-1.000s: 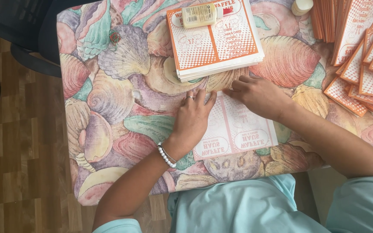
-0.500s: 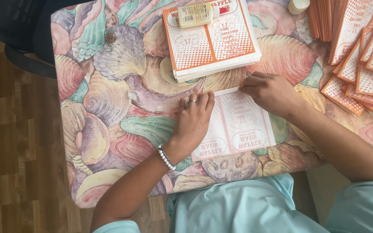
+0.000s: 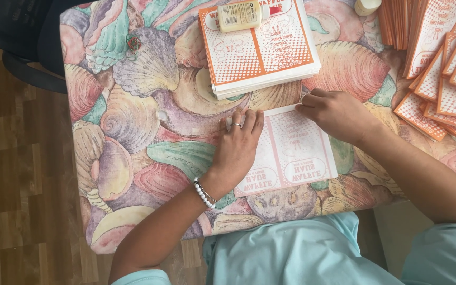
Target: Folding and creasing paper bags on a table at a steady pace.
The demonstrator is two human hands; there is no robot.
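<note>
A flat white paper bag with faded pink print (image 3: pixel 296 153) lies face down near the front edge of the table, w/ both hands on it. The left hand (image 3: pixel 238 145) lies open, palm flat, fingers straight and pressed on the bag's left half; one ring on a finger, one white bead bracelet (image 3: pixel 202 192) at the wrist. The right hand (image 3: pixel 336 113) is loosely curled, fingertips pinching or pressing the bag's top right edge; can't tell if it grips a fold.

The table wears a soft cloth w/ big pastel seashell print (image 3: pixel 149 132), rounded corners, matte.

Behind the bag, just beyond its top edge, sits one neat stack of flat white-and-orange printed paper bags (image 3: pixel 262 53), many thin sheets, crisp edges. On top of it lies one small cream plastic bottle w/ label (image 3: pixel 241 15), on its side.

At right, approx. a dozen orange-and-white bags, fanned out and overlapping (image 3: pixel 444 68), glossy-looking, some upright in a row behind.

Floor: wood-look planks (image 3: pixel 22 174), brown.
</note>
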